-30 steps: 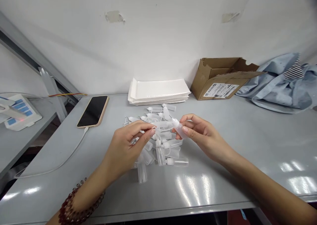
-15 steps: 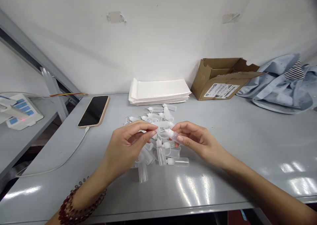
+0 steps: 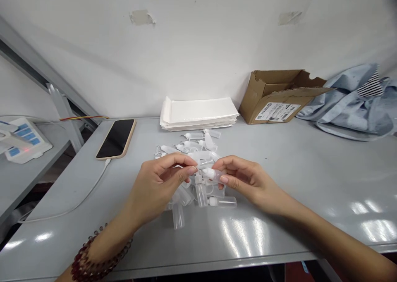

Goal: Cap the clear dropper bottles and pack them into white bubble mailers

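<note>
My right hand (image 3: 240, 176) grips a small translucent needle-tip bottle (image 3: 212, 174), its white nozzle pointing left. Thumb and index finger of my left hand (image 3: 169, 174) are pinched together at the needle end; whatever they hold is too small to make out. The nozzle almost meets the left fingertips. Under and around both hands lies a loose heap of similar bottles, among them an upright-looking clear one (image 3: 201, 195) and another (image 3: 222, 202) on its side. Several at the back show thin metal needles and little looped straps.
Behind the heap is a stack of white envelopes (image 3: 200, 111) against the wall. An open cardboard box (image 3: 279, 102) and light blue fabric (image 3: 350, 104) sit at the back right. A phone (image 3: 116, 138) with a white charging cable (image 3: 89, 197) lies left, near a power strip (image 3: 27, 139).
My right hand has brought the bottle slightly left and down, so its needle tip now reaches the pinched left fingertips. The left hand has hardly moved.
</note>
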Demonstrator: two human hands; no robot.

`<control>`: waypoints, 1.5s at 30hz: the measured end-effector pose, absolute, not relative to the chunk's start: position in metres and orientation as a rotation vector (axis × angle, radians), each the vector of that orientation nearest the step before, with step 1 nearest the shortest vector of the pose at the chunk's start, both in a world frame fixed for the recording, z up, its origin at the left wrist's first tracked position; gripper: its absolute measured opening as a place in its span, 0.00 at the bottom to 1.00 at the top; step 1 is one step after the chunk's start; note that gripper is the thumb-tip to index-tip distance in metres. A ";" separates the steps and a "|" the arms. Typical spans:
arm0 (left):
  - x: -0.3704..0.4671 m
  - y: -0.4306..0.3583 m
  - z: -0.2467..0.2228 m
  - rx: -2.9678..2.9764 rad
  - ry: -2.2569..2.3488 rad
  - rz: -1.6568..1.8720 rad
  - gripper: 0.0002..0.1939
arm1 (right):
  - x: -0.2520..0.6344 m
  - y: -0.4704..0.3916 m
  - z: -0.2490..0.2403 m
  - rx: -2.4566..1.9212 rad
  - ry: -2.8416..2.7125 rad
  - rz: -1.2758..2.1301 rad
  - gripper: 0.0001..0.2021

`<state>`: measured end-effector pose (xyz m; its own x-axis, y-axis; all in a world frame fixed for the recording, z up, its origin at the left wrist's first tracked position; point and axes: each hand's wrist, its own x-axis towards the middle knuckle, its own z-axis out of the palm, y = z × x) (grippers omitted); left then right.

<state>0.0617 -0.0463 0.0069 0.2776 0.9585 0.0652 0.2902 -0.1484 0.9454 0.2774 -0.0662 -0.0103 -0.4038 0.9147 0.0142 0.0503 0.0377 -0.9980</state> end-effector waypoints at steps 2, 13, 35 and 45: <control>0.061 -0.046 0.007 1.644 1.174 0.913 0.03 | 0.278 -0.066 -0.011 -1.011 -1.564 1.452 0.07; 0.059 -0.045 0.007 1.686 1.129 0.881 0.03 | 0.277 -0.066 -0.011 -1.007 -1.561 1.439 0.07; 0.069 -0.051 -0.005 2.237 1.046 1.133 0.06 | 0.272 -0.077 -0.031 -0.964 -2.046 0.257 0.10; 0.071 -0.053 -0.008 2.284 1.039 1.107 0.07 | 0.272 -0.079 -0.033 -0.945 -1.998 0.354 0.09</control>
